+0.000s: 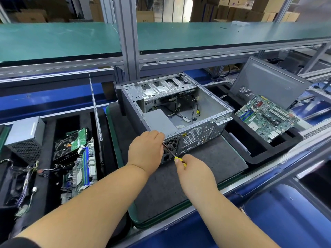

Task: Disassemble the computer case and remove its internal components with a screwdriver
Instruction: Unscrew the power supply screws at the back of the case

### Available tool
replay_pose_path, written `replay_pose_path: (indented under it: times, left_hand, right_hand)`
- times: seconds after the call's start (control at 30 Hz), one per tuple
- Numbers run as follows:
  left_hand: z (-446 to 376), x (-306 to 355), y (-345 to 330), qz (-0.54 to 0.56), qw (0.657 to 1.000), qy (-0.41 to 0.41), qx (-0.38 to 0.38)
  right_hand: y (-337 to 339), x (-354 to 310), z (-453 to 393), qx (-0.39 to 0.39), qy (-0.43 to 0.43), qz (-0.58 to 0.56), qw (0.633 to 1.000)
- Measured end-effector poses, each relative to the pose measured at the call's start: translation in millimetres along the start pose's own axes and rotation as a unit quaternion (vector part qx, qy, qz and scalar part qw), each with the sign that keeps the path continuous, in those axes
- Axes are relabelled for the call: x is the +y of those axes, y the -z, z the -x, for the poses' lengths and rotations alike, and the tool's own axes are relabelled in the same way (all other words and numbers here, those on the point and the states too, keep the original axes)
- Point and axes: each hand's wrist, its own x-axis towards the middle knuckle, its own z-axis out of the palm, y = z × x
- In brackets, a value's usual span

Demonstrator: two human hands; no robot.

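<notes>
Warehouse tabletop [206, 158]: your right hand [195, 173] grips the screwdriver [172, 154]; left hand [146, 153] steadies its tip at the computer case [179, 111]. Motherboard [265, 118] already out right; power supply [160, 120] remains.

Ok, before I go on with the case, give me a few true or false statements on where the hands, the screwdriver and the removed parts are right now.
1. The right hand holds the screwdriver by its yellow handle. True.
2. The screwdriver tip points at the rear panel of the computer case. True.
3. The side panel is on the case. False: the case is open on top, with cables showing inside.
4. A motherboard lies in the tray to the right of the case. True.
5. The left hand rests on the mat, away from the case. False: it is at the case's rear corner.
</notes>
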Motion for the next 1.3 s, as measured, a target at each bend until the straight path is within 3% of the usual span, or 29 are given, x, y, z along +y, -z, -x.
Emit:
replay_pose_path:
  times: [0.17,0.47,0.57,0.67,0.73,0.8,1.1,1.2,1.3]
  left_hand:
    - [-0.7,-1.0,-0.2,-0.004,1.000,-0.004,-0.002]
    - [-0.4,-1.1,0.1,-0.014,1.000,-0.009,0.007]
    - [0.0,-0.7,0.9,-0.013,1.000,-0.008,0.004]
    - [0.0,-0.8,1.2,-0.012,1.000,-0.006,0.000]
    - [0.2,-0.9,1.6,-0.012,1.000,-0.007,0.000]
    - [0.4,-0.5,2.0,-0.015,1.000,-0.007,-0.003]
    - [0.8,-0.7,0.6,-0.008,1.000,-0.002,0.006]
    - [0.8,-0.3,0.7,-0.011,1.000,-0.004,0.010]
    - [0.5,-1.2,-0.9,-0.013,1.000,-0.003,0.008]
  right_hand:
    - [-1.3,-2.9,2.9,0.045,0.049,0.134,0.989]
    - [-6.9,-2.2,1.9,0.075,0.055,0.108,0.990]
    - [-7.9,-2.5,3.1,0.047,0.041,0.055,0.997]
    - [-0.7,-2.4,0.5,-0.029,-0.032,-0.077,0.996]
    - [4.1,-2.5,-3.8,-0.098,-0.133,-0.234,0.958]
    - [7.6,1.1,-6.9,-0.164,-0.215,-0.370,0.889]
    - [0.7,25.1,-9.3,-0.307,-0.281,-0.661,0.625]
    - [-2.3,23.8,-9.1,-0.317,-0.283,-0.676,0.602]
    - [-0.9,19.2,-9.8,-0.296,-0.279,-0.653,0.639]
